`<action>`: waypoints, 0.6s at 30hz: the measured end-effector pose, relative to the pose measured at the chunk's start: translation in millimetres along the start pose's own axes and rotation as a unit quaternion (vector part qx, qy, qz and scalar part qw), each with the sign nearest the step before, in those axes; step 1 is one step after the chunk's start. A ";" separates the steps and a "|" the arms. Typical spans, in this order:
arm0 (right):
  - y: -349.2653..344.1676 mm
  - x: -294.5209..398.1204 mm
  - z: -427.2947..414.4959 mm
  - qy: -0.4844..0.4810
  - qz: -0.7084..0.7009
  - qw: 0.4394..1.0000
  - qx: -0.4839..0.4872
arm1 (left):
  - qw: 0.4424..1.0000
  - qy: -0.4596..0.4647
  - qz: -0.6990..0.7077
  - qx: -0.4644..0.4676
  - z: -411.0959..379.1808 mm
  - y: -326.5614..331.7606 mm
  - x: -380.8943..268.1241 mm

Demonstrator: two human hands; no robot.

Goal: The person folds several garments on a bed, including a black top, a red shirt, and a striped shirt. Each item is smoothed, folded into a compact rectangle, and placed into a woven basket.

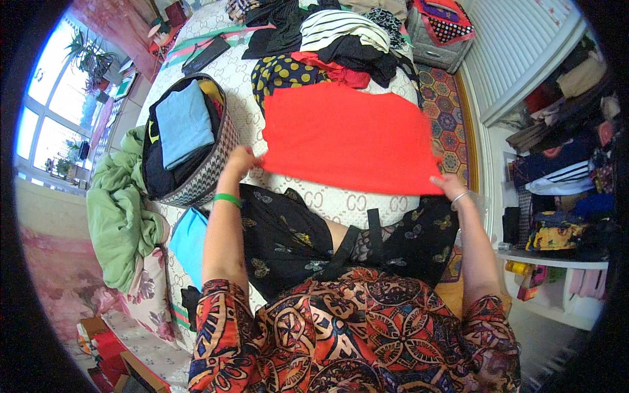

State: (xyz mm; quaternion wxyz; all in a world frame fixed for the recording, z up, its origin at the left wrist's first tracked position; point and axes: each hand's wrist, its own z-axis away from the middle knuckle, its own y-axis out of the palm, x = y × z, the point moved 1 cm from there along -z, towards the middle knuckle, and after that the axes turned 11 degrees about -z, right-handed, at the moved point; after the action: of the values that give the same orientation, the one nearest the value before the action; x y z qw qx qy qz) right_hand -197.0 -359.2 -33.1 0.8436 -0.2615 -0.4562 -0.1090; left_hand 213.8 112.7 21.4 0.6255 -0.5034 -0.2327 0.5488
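A red cloth garment point(344, 137) lies spread out on the patterned bed cover point(314, 196) in front of me. My left hand point(244, 161) pinches its near left corner, and my right hand point(448, 185) grips the near right corner. Beside my left hand stands an oval houndstooth fabric basket point(223, 142) filled with clothes, a folded light blue garment point(184, 125) on top. Past the red cloth are a dark garment with yellow dots point(280, 73), a striped white garment point(341, 29) and black clothes point(361, 59).
A green blanket point(115, 211) is bunched left of the basket, near a bright blue cloth point(189, 238). A black flat item point(206, 54) lies farther up the bed. At right are a grey nightstand point(432, 44) and open shelves of clothes point(555, 260).
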 end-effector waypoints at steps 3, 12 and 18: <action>15.9 -24.9 -1.3 0.014 0.066 0.997 -0.045 | 0.977 -0.060 -0.204 -0.015 9.6 28.1 -18.5; 59.0 -17.2 9.0 0.072 -0.469 0.876 -0.083 | 0.914 0.306 -0.106 -0.244 91.4 106.3 -166.9; 77.9 -9.5 -11.8 -0.074 -0.612 0.775 -0.138 | 0.878 0.431 -0.166 -0.120 151.2 176.0 -203.6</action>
State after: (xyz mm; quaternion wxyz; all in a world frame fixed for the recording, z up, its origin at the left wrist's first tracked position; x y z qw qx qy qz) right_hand -161.0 -300.6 -72.9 0.5175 -0.0480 -0.5607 -0.6445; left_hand -52.2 -37.4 -23.0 0.6805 -0.7156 -0.0843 0.1329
